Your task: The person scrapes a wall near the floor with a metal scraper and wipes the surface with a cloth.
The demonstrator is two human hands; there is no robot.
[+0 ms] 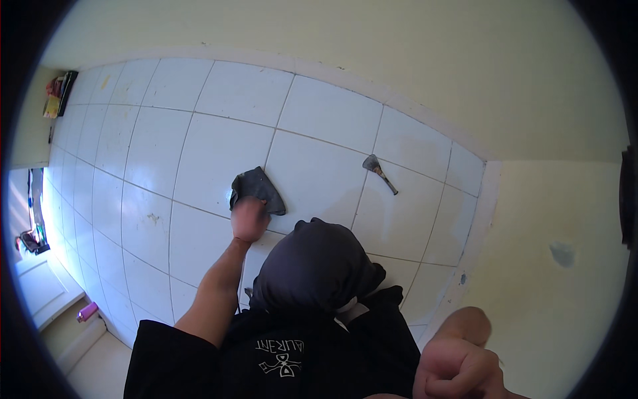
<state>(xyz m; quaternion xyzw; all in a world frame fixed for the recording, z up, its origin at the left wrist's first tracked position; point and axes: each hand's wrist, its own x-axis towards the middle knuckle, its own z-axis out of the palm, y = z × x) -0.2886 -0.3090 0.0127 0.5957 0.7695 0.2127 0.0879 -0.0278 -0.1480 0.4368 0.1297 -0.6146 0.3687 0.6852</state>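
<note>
My left hand [250, 219] presses down on a dark grey cloth [258, 181] on the white tiled floor, its fingers blurred and partly lost against the cloth. The cloth lies bunched and folded, spreading out beyond the hand. Low at the right edge, my right hand [458, 367] is curled closed, close to my body and well away from the floor cloth. Whatever it may hold is hidden. A small tool with a flared, worn head and a thin handle, like a putty knife [380, 174], lies on the tiles to the right of the cloth.
Pale walls [412, 60] border the floor ahead and on the right. A dark box with colourful items [60, 93] stands at the far left. Nearer left are a white door [43, 286] and a pink bottle [87, 312]. My grey-clad knee [316, 263] rises in front of me.
</note>
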